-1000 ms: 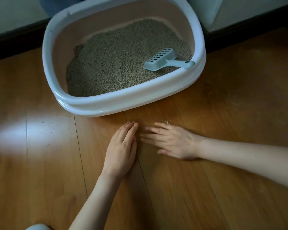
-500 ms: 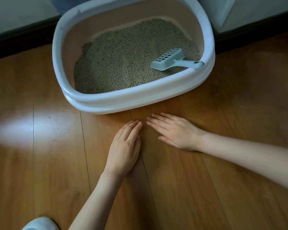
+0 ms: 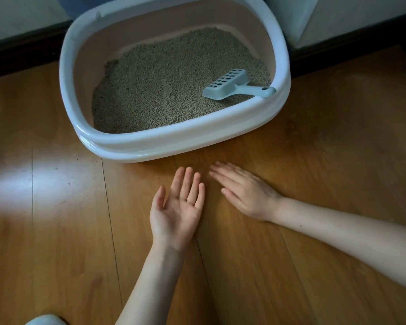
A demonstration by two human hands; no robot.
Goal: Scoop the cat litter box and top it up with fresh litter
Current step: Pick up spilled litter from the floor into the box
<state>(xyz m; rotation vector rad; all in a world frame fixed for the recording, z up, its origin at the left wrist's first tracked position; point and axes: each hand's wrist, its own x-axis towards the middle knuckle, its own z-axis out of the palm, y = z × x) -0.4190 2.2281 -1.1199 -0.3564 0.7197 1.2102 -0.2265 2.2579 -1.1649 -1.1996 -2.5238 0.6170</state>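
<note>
A white litter box [image 3: 150,143] with a beige inside stands on the wooden floor, holding grey-brown litter [image 3: 169,83]. A pale blue slotted scoop [image 3: 234,86] lies on the litter at the right, its handle resting against the box rim. Just in front of the box, my left hand [image 3: 177,207] is turned palm up, fingers apart, with nothing in it. My right hand [image 3: 244,191] lies flat, palm down on the floor beside it, its fingertips close to the left hand's. Neither hand touches the box or the scoop.
The wooden floor [image 3: 314,148] stretches around the box, with a bright patch of light [image 3: 21,184] at the left. A dark skirting board [image 3: 21,52] and a wall run behind the box. A pale rounded thing [image 3: 45,320] shows at the bottom left edge.
My left hand has turned from palm down to palm up. My right hand has slid along the floor toward it. The few loose litter grains seen near the right fingertips are no longer visible.
</note>
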